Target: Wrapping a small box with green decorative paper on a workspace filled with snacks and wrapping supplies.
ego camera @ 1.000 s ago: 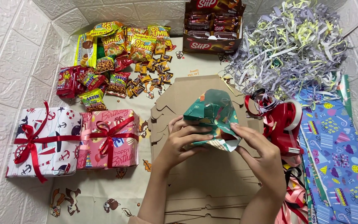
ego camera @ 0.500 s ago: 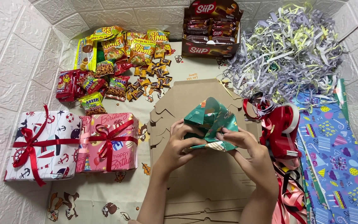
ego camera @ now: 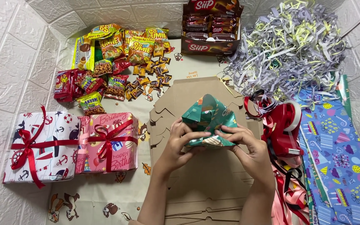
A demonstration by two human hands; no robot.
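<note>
White brick-pattern wall panels (ego camera: 5,62) close in a floor covered by a pale sheet with small cartoon animals (ego camera: 92,200). On this sheet, in the middle, lies a stack of flat brown cardboard pieces (ego camera: 205,179) with notched edges. At the top right is a big heap of shredded paper (ego camera: 288,46) in grey, white and pale yellow. Along the right edge lie sheets of blue wrapping paper (ego camera: 342,158) with party patterns. At the left stand two wrapped boxes with red ribbon bows, touching each other: a white gift box (ego camera: 42,146) with anchors and a pink gift box (ego camera: 109,143). Above them is a pile of snack packets (ego camera: 109,62), and at the top a brown carton of chocolate bars (ego camera: 211,27). Just right of the cardboard are a red tape dispenser (ego camera: 284,129) and loose red ribbons (ego camera: 288,191).

Over the cardboard, both hands hold a small parcel in green patterned paper (ego camera: 207,121). The left hand (ego camera: 180,143) grips its left side, with the fingers closed around the paper. The right hand (ego camera: 246,146) pinches the lower edge with curled fingers.
</note>
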